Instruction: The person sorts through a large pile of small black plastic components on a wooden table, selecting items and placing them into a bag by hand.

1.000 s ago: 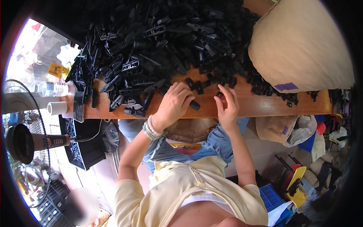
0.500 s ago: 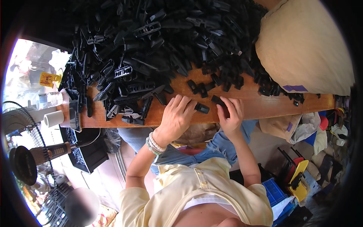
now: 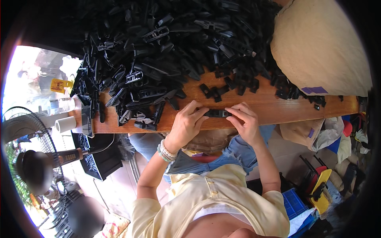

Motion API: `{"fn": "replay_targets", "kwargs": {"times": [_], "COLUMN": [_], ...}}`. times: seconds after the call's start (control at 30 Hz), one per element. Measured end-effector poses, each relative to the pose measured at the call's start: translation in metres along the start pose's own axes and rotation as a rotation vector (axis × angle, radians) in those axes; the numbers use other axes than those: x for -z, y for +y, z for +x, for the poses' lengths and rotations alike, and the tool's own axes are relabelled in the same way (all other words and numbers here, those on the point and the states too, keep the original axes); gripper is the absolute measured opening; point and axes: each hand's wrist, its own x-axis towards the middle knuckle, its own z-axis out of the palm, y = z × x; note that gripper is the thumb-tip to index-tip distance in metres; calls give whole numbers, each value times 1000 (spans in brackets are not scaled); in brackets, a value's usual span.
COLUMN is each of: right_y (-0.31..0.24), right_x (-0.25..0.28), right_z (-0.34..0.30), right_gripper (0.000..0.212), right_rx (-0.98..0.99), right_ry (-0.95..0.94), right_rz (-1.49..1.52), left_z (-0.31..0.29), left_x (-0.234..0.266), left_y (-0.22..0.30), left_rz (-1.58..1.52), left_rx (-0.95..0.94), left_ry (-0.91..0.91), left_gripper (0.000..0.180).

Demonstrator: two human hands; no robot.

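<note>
My left hand (image 3: 188, 121) and my right hand (image 3: 244, 122) face each other just over the near edge of the wooden table. Between their fingertips lies a short black plastic piece (image 3: 216, 113), level and running left to right. Each hand pinches one end of it, and I cannot tell whether it is one part or two put together. Just beyond are several small black plastic blocks (image 3: 216, 93) on the wood. A great heap of long black plastic parts (image 3: 154, 59) covers the far side and the left of the table.
A large beige sack (image 3: 321, 51) stands on the table's right. At the left are a white roll (image 3: 65, 124), a clear bottle (image 3: 59, 106), a yellow tag (image 3: 60, 85) and a fan (image 3: 33, 158). A black bin (image 3: 101, 158) sits below the left edge; a blue crate (image 3: 294, 204) is lower right.
My right hand has come down from holding a small black block apart and now meets the piece from my left hand. The two hands' black parts now form one line. The view has shifted slightly.
</note>
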Motion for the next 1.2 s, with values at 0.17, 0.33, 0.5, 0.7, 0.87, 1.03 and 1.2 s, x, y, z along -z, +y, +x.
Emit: {"fn": "replay_targets", "kwargs": {"times": [0.17,0.33,0.5,0.7,0.87,1.03,1.2], "right_y": [-6,-11,2,0,-2,-5,-16], "right_x": [-8,-14,-8,-3,-19,-18,-13], "right_z": [6,4,-10,-10,2,-5,-19], "right_gripper": [26,28,29,30,29,29,30], "right_rx": [33,78,43,4,35,40,87], "right_ry": [-61,-13,30,12,21,11,-163], "right_rz": [-14,-95,-102,-23,-7,-35,6], "left_z": [-1,1,1,-1,-2,-6,-4], "left_x": [-3,-3,-4,-3,-3,4,41], "left_y": [0,1,-2,-3,0,7,-4], "left_rz": [-3,16,-19,-32,-56,-67,282], "left_rx": [-41,-53,-30,-27,-27,-20,-97], "left_ry": [-19,-24,-17,-33,-68,-94,263], "left_gripper": [24,24,24,24,26,28,36]}}
